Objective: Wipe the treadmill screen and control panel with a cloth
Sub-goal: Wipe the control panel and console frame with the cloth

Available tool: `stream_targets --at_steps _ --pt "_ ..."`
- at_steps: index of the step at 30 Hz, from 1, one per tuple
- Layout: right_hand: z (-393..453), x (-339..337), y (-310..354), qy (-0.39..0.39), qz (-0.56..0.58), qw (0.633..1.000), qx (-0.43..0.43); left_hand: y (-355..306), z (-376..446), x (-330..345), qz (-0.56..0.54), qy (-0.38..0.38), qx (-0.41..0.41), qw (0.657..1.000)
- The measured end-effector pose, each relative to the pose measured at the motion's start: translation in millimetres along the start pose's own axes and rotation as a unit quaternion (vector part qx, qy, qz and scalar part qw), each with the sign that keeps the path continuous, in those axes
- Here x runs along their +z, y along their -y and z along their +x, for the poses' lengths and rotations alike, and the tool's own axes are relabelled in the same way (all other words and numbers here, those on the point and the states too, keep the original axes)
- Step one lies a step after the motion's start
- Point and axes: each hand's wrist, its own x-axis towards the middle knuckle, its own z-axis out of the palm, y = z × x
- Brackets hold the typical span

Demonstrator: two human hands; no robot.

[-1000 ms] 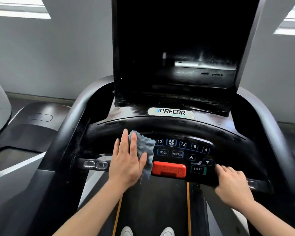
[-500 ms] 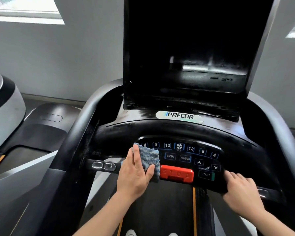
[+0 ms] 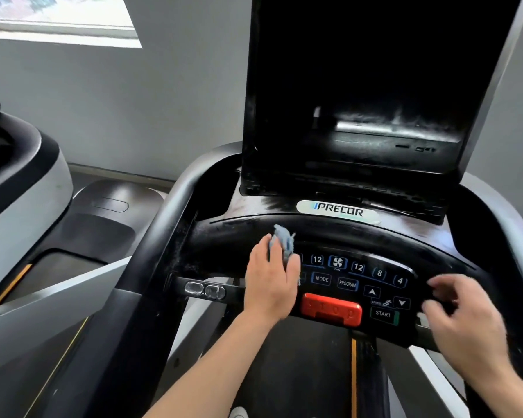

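Note:
The treadmill's tall black screen (image 3: 360, 86) stands upright at the top, smeared near its lower part. Below it curves the control panel (image 3: 360, 276) with lit number keys, MODE, PROGRAM, START and a red stop button (image 3: 331, 309). My left hand (image 3: 269, 285) grips a bunched blue-grey cloth (image 3: 281, 241) against the panel's left end, covering the leftmost keys. My right hand (image 3: 465, 321) hovers just off the panel's right end, fingers loosely curled, blurred, holding nothing.
A thick black handlebar (image 3: 163, 236) arcs round the console on the left. The dark running belt (image 3: 299, 372) lies below the panel. Another grey and black machine (image 3: 21, 182) stands to the left, under a bright window (image 3: 61, 16).
My left hand has bunched the cloth and slid it up the panel's left end. My right hand has lifted off the panel's right edge. The view has shifted left.

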Motion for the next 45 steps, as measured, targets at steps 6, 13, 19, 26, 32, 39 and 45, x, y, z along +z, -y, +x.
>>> stream_targets --at_steps 6,13,19,26,32,39,45 --pt "-20 104 125 0.096 0.034 0.923 -0.371 13 -1 -33 -0.148 0.111 0.059 0.981" --pt "-11 158 149 0.112 -0.213 0.877 -0.416 117 -11 -91 0.224 0.231 0.095 0.942" --pt "-24 123 102 0.087 -0.280 0.898 -0.329 131 -7 -81 0.394 0.258 0.151 0.869" --pt "-17 159 151 0.098 -0.230 0.920 -0.303 123 6 -81 0.386 0.311 0.095 0.863" --pt "-15 190 149 0.099 -0.220 0.914 -0.327 127 12 -76 0.369 0.310 0.082 0.872" --pt "19 119 57 0.020 -0.275 0.955 -0.110 122 13 -76 0.363 0.313 0.079 0.874" --pt "18 122 67 0.031 -0.272 0.958 -0.080 123 12 -74 0.357 0.305 0.079 0.879"
